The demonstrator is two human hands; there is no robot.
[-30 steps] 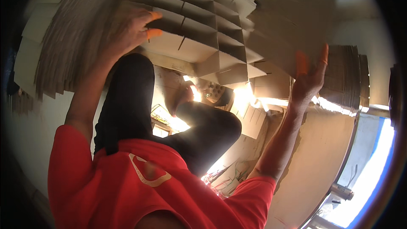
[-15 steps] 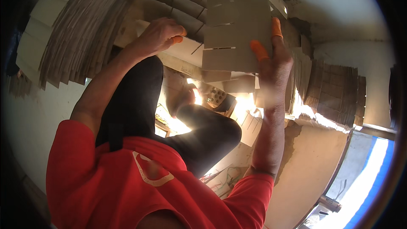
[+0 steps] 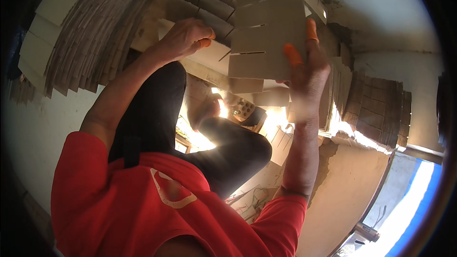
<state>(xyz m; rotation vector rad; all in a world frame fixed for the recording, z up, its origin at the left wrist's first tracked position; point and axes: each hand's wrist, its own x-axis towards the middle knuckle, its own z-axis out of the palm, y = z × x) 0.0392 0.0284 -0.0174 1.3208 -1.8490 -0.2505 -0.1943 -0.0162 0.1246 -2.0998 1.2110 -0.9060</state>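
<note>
My right hand (image 3: 308,69) grips a flat cardboard sheet (image 3: 269,26) by its right edge, orange covers on the thumb and a finger. A row of slots runs in from the sheet's left side. Left of it, my left hand (image 3: 183,39) is closed, its orange-tipped thumb and finger close together. It is beside a cardboard partition grid (image 3: 209,2) of crossed strips; whatever lies between its fingertips is too hidden to name. More cardboard pieces (image 3: 245,85) show below the sheet.
A tall stack of cardboard strips (image 3: 102,28) fans out at the left. Further cardboard bundles (image 3: 376,107) stand at the right against the wall. My bent black-trousered legs (image 3: 152,109) are beneath my hands. Bright sunlight patches fall between them, near a brick with holes (image 3: 243,109).
My left hand has shifted slightly right, along with the partition grid in the picture. The slotted sheet has tilted a little in my right hand, which keeps its grip.
</note>
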